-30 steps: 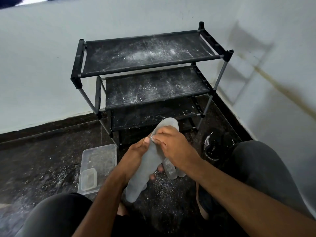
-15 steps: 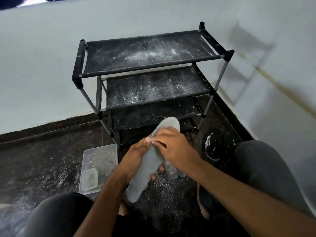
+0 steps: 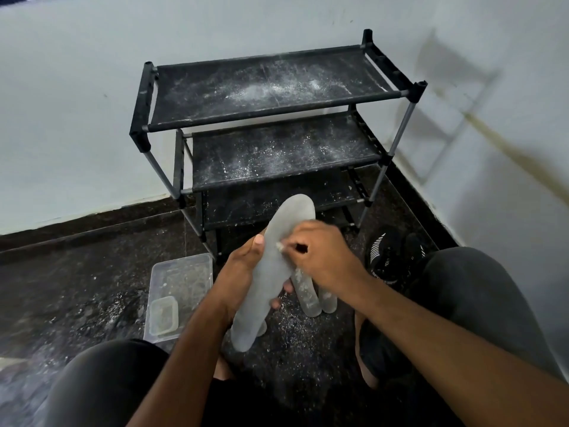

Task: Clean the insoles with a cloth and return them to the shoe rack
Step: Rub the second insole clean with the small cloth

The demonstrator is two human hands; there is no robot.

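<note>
The only lettering is white print on the black shoe (image 3: pixel 386 257) standing on the floor right of the shoe rack (image 3: pixel 271 118); it is too small and blurred to read.

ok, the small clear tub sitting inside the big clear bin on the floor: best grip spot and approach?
Come from straight above and pinch the small tub across its two long rim edges. It sits upright in the near end of the big bin, so the bin's walls block a side approach. The left forearm hangs close on its right, so the left side looks freer. The left hand holds the insole.
</note>
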